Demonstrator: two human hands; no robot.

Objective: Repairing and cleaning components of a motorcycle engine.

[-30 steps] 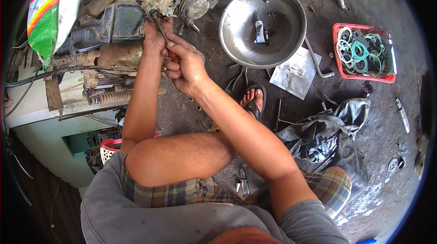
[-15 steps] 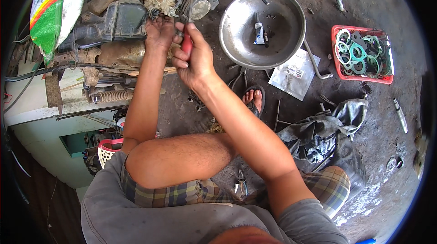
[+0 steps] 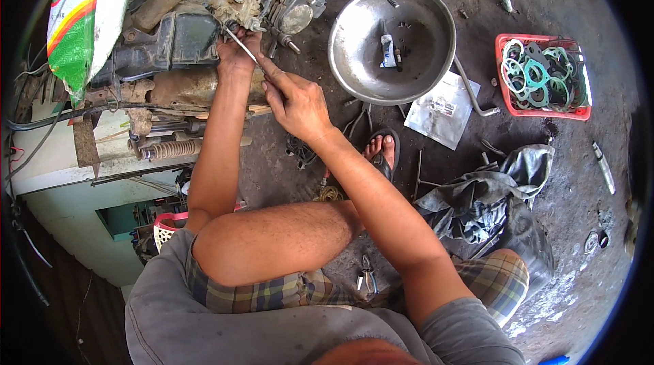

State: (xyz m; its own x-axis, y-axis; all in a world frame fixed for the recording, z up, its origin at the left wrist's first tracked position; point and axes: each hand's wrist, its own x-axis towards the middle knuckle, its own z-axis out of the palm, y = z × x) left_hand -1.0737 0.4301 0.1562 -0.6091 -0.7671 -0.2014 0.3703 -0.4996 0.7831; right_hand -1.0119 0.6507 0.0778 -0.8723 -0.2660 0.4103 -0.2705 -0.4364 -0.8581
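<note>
A wide, dented round metal pan (image 3: 354,58) sits on the oily concrete floor (image 3: 579,229), holding a small white tube (image 3: 387,51) and a few dark screws. To its right a red rectangular plastic basket (image 3: 507,85) is heaped with green and pale ring-shaped gaskets (image 3: 538,72) (too tangled to count). Between the two lies a clear plastic bag (image 3: 446,109).

Both forearms reach up from the lower edge. The right hand (image 3: 296,102) is curled shut around the handle of a thin, grey metal screwdriver (image 3: 240,44), forefinger stretched along the shaft; the handle itself is hidden in the fist. The shaft slants up and left, its tip meeting the grimy, mud-caked motorcycle engine (image 3: 225,10) at the top of the view, beside the carburettor. The left hand (image 3: 237,55) presses against the engine right at that spot, fingers bent over the part, though whether they pinch anything I cannot tell.

A foot in a dark sandal (image 3: 380,154) rests below the pan, and grey pliers (image 3: 368,282) lie by the checked shorts.
</note>
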